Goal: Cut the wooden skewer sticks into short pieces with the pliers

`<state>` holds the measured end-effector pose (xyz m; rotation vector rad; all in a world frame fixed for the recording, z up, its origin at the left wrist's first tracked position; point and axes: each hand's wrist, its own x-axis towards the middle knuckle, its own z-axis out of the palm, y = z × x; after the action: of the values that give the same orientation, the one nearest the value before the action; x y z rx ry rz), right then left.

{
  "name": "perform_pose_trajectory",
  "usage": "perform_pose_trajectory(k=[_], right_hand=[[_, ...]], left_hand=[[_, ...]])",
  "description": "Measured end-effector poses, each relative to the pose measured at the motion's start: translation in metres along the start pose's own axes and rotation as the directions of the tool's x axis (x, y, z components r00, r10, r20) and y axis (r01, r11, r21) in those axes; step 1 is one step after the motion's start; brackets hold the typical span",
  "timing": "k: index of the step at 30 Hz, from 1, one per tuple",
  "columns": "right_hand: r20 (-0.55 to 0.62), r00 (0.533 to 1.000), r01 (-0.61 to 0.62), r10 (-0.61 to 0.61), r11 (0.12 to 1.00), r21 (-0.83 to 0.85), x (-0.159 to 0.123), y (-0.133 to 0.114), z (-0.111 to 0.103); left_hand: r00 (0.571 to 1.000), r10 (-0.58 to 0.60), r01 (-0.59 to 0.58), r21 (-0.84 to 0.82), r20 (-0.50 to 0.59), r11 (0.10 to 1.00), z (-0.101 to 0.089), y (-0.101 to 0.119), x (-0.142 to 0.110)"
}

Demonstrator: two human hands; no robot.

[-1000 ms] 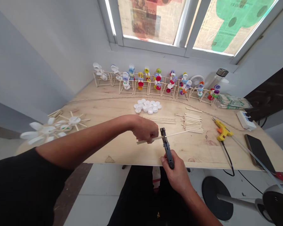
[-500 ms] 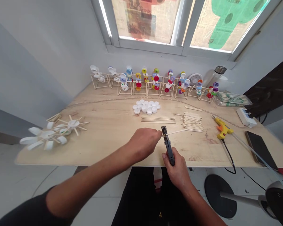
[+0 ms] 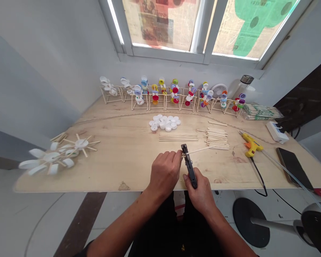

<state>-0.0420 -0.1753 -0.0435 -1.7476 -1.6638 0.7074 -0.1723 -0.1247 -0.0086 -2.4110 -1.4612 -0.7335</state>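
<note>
My left hand is closed around a thin wooden stick, low over the front of the table. The stick runs rightward through the jaws of black-handled pliers, its far end reaching the pile of short sticks. Gripping the pliers by the handles is my right hand, thumb on the near side. My left fingertips sit right beside the jaws, and the part of the stick inside the fist is hidden. Beyond the hands lies a neat row of longer sticks, with white bottle caps heaped behind it.
Small stick frames with coloured cap wheels line the wall, near a fan. A yellow glue gun, phone, white power strip and bagged sticks lie right. Left are a stick-spoked wheel and a white-paddled wheel.
My left hand and forearm have swung round from the left to nearer my body, the fist turning close to the jaws. My right hand keeps the pliers in nearly the same place.
</note>
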Motion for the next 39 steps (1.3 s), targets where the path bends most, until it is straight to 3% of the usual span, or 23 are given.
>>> perform_pose_trajectory(k=[16, 27, 34, 39], right_hand=[[-0.006, 1.000, -0.009, 0.009, 1.000, 0.012, 0.004, -0.002, 0.000], [0.044, 0.998, -0.045, 0.040, 0.991, 0.128, 0.000, -0.008, -0.006], [0.044, 0.998, -0.062, 0.055, 0.982, 0.177, -0.003, -0.011, -0.009], [0.093, 0.994, -0.081, 0.060, 0.969, 0.232, -0.006, -0.015, -0.013]], left_hand=[[0.990, 0.018, -0.024, -0.038, -0.140, 0.999, 0.008, -0.001, 0.001], [0.974, 0.156, -0.155, 0.021, -0.162, 0.988, 0.007, -0.008, 0.003], [0.974, 0.165, -0.164, 0.016, -0.157, 0.986, 0.005, -0.006, 0.004], [0.949, 0.243, -0.250, -0.012, -0.200, 0.968, 0.011, -0.015, 0.000]])
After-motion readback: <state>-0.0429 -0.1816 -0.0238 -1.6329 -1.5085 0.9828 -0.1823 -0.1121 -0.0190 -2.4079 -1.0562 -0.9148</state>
